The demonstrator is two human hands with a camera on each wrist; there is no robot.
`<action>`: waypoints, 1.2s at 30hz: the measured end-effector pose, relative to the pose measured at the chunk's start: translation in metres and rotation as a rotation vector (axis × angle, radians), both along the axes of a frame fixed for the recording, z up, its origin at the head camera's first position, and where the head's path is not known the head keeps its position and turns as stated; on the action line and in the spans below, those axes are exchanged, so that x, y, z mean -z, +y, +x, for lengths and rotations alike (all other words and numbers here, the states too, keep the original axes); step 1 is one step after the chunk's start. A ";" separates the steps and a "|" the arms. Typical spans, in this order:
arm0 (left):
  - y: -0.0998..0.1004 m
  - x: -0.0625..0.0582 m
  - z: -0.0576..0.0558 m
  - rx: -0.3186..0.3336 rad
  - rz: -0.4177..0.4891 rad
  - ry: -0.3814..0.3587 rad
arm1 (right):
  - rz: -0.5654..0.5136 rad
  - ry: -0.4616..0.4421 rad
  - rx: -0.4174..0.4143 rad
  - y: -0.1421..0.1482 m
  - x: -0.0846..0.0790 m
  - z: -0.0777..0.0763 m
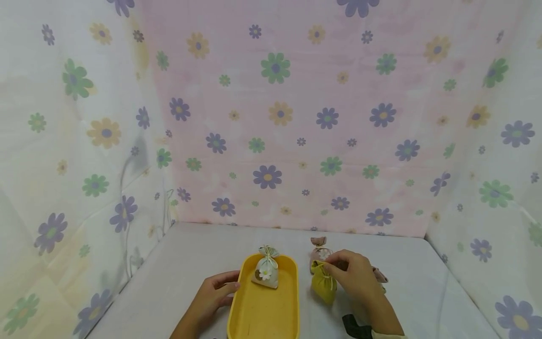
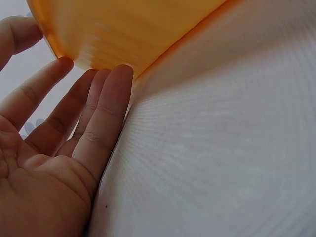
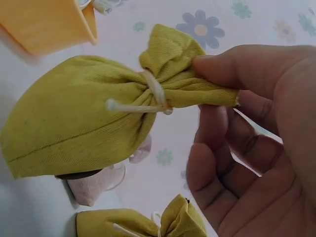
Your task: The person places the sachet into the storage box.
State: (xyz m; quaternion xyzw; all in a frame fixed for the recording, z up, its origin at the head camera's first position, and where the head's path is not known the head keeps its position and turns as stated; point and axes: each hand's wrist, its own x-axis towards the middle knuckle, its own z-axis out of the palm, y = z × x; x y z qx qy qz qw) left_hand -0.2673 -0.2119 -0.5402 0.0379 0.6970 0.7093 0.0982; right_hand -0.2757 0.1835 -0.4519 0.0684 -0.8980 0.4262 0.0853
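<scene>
Mustard cloth bag (image 1: 323,289): just right of the tray, tied with a pale cord, neck up, bottom end dipping toward me.
Right hand (image 1: 355,278): yep, I'm gripping that bag, thumb and fingertips pinching the gathered neck above the cord.
Left hand (image 1: 211,296): at the left side of the tray, fingers stretched out loosely, tips touching its outer wall.
Yellow tray (image 1: 264,315): on the white table (image 1: 199,245), long side running away from me.
Pale bag (image 1: 271,281): inside the tray at its far end, ribbon round the neck, white flower on the front.
Pink bag (image 1: 316,256): right of the tray's far end, partly hidden behind my mustard one.
Other mustard bag (image 3: 111,222): farther right of the tray, white cord on it too.
Flowered curtain (image 1: 237,94): behind the tray and off to both sides.
</scene>
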 end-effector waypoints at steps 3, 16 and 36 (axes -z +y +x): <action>0.001 -0.001 0.000 0.003 -0.002 0.000 | -0.007 0.028 0.007 -0.001 -0.001 0.001; 0.000 0.000 -0.001 0.010 -0.006 0.000 | -0.079 0.075 -0.004 -0.008 -0.012 0.006; 0.000 -0.001 0.000 0.001 -0.010 -0.005 | -0.142 0.163 -0.119 -0.033 -0.040 0.006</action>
